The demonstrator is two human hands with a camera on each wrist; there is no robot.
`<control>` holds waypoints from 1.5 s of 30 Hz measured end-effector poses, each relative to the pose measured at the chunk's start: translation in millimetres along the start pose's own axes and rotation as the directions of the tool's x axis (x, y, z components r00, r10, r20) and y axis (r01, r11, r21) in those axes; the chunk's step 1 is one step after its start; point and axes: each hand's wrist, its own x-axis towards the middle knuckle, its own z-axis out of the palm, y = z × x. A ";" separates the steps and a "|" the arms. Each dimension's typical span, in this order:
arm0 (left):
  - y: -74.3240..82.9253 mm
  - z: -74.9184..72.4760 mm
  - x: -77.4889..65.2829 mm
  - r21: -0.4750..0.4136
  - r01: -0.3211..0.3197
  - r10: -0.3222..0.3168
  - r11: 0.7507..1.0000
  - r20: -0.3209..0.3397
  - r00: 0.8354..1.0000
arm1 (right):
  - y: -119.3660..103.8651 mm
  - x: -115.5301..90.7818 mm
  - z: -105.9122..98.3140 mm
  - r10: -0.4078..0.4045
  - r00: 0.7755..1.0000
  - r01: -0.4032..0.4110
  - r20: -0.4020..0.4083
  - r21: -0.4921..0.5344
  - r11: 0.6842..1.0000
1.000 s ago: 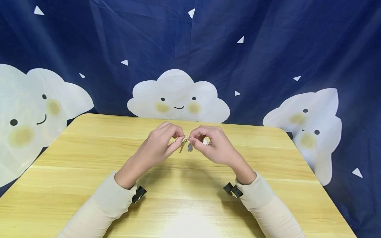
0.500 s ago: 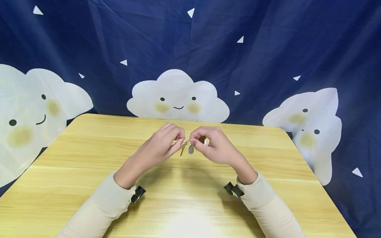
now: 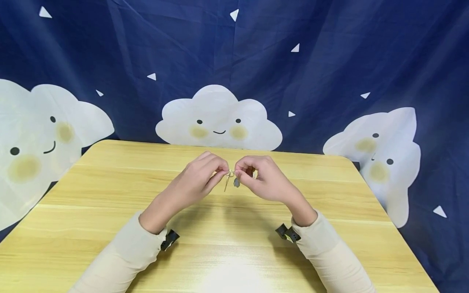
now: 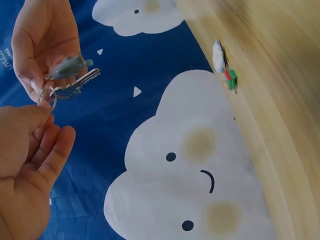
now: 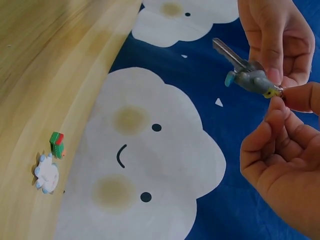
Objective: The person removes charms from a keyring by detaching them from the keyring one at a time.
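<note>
Above the far part of the table, my left hand (image 3: 201,177) and right hand (image 3: 265,179) meet fingertip to fingertip. Thumb and forefinger of the left hand pinch a thin metal key ring (image 4: 54,103). A silver key (image 5: 230,52) dangles from it. Pinched in the right hand's thumb and forefinger is the end of a small grey figure charm (image 5: 252,82), with a yellow patch at that end and a blue-green tip at the other. Fingertips hide the spot where the charm's end and the ring come together.
Near the far edge of the wooden table (image 3: 110,244) lie a white figure with pale blue bumps (image 5: 47,174) and a small green-and-red figure (image 5: 57,145). Behind the table hangs a dark blue cloth (image 3: 220,49) printed with clouds.
My left hand has edged right toward the right hand, which has barely moved. The key and charm have shifted slightly right with a small swing.
</note>
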 end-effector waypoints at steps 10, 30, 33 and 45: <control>6.7 -2.3 -0.8 0.286 -0.201 0.209 0.937 0.002 0.978 | -2.3 1.0 5.4 0.072 0.997 -0.070 -0.028 0.048 0.996; 5.6 2.3 2.0 -0.195 0.228 -0.251 0.954 -0.101 0.963 | -6.5 1.3 10.3 0.291 0.944 -0.251 -0.156 0.231 0.940; 4.6 2.7 2.0 -0.255 0.310 -0.338 0.916 -0.072 0.939 | -6.5 1.6 11.5 0.297 0.941 -0.250 -0.163 0.254 0.934; 4.9 5.9 1.8 -0.132 0.110 -0.142 0.985 -0.261 0.955 | -7.4 2.0 14.0 0.291 0.943 -0.237 -0.161 0.287 0.928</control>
